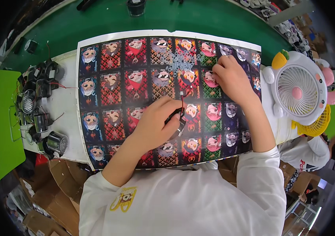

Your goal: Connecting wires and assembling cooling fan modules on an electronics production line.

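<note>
My left hand (157, 120) grips a small black part (177, 120) with a thin red wire rising from it, over the middle of a large glossy sheet of cartoon pictures (104, 86). My right hand (230, 76) rests further back on the sheet, its fingertips pinched next to a heap of small pale grey rings (181, 61). Whether a ring sits between those fingers is too small to tell.
Several black round parts with red wires (41, 106) lie on the white surface at the left. A white and pink desk fan (297, 90) stands at the right. Green table (199, 17) lies behind, cardboard boxes (47, 192) below left, another person (313, 151) at lower right.
</note>
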Available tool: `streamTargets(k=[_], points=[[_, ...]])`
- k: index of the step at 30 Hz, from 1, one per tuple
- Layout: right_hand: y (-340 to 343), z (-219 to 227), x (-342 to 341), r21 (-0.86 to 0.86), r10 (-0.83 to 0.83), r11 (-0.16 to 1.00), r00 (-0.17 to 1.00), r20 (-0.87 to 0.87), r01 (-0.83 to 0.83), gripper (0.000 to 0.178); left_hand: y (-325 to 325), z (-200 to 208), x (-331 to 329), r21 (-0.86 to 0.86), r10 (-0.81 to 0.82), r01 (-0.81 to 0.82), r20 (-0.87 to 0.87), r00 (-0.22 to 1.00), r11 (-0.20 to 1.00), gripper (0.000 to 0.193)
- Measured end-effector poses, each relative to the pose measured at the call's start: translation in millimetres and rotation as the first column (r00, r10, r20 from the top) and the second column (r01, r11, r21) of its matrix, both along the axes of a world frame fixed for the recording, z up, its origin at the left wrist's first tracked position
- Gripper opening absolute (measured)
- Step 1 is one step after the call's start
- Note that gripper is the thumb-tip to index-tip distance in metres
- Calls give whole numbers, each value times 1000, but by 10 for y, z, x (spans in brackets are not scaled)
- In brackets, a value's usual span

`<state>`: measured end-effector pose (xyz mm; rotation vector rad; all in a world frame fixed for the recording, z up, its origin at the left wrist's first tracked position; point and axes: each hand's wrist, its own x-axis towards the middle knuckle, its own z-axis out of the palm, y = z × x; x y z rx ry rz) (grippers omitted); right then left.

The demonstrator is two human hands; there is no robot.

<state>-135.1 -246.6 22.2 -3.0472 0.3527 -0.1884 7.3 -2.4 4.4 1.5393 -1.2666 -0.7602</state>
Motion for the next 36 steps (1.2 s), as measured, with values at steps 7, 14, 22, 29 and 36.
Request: streamTargets(k=[7, 14, 22, 29, 36], points=[[762, 152, -214, 639, -154, 766, 985, 74, 72, 5, -21, -71, -77, -29, 92, -92, -19, 996, 995, 32], [1392, 176, -133, 673, -204, 740, 953, 224, 0, 11, -44, -67, -122, -79, 174, -173, -2, 985, 982, 32], [1668, 132, -88, 609, -432, 758, 879, 200, 234, 13, -64, -74, -168, -94, 224, -221, 23, 974, 971, 30], [1594, 104, 10, 685, -485, 686, 855, 183, 243, 12, -69, -147, -150, -125, 248, -245, 12, 969, 962, 30], [1169, 321, 16, 634, -96, 771, 995, 27, 57, 14, -49, -146, -140, -121, 231, -224, 44, 972, 967, 25]])
